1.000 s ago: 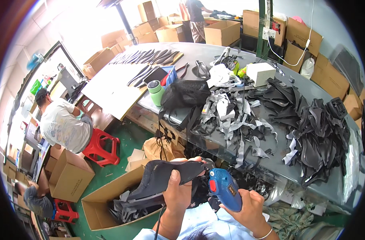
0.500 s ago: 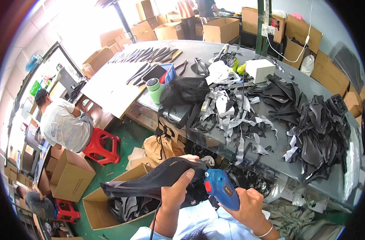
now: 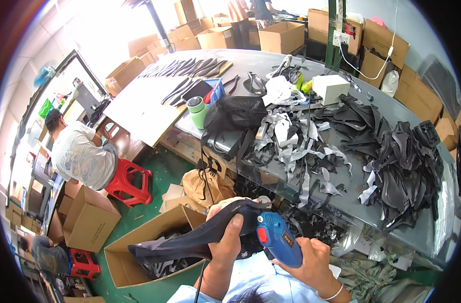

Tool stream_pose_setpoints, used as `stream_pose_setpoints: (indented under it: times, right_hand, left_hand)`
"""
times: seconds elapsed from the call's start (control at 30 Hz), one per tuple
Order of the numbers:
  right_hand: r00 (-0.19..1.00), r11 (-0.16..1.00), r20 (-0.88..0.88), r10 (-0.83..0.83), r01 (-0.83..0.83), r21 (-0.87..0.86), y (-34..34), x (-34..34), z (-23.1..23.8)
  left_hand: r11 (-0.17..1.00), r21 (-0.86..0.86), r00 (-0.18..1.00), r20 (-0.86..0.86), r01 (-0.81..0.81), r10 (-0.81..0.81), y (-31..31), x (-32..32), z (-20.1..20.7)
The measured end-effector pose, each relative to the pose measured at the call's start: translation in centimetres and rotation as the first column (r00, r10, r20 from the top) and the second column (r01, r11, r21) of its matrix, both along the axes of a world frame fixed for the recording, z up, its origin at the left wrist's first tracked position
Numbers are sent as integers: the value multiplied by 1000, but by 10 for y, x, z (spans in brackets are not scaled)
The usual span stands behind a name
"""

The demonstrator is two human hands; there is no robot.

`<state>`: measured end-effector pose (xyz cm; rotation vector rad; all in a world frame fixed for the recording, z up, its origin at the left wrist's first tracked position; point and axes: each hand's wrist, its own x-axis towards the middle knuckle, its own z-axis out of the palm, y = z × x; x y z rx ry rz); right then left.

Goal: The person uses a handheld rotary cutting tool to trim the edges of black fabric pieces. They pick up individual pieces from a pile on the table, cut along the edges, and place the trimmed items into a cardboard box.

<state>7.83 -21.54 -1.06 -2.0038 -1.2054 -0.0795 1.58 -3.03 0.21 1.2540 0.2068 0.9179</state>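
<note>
My left hand (image 3: 224,245) is pinching a dark curved piece (image 3: 190,240), thumb on the near side, fingers behind; its longer end is hanging out to the left, over a cardboard box (image 3: 120,263). My right hand (image 3: 313,260) is gripping a blue power tool (image 3: 278,241), whose nose is pointing at the piece's end just right of my left thumb; whether the tip is touching, I cannot tell. To be working this edge well, I should be holding the piece taut near the tool, supporting its hanging end and minding my left fingertips. The tool is carrying a small dark label (image 3: 288,239), and the taller carton (image 3: 91,224) farther left is showing dark print, too small to be reading.
</note>
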Motion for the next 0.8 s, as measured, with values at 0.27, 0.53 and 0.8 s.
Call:
stream_pose_setpoints:
  times: [0.27,0.53,0.8]
  right_hand:
    - [1000,1000,1,-4,4,9,3,0,6]
    - [995,999,95,-10,14,-33,-3,5,2]
    - [997,998,59,52,-49,-49,-2,4,3]
  left_hand:
    - [988,-123,989,-99,95,-107,1,-4,6]
    - [965,4,857,-461,261,-230,22,-8,38]
    - [763,423,772,-617,490,-154,43,-4,26]
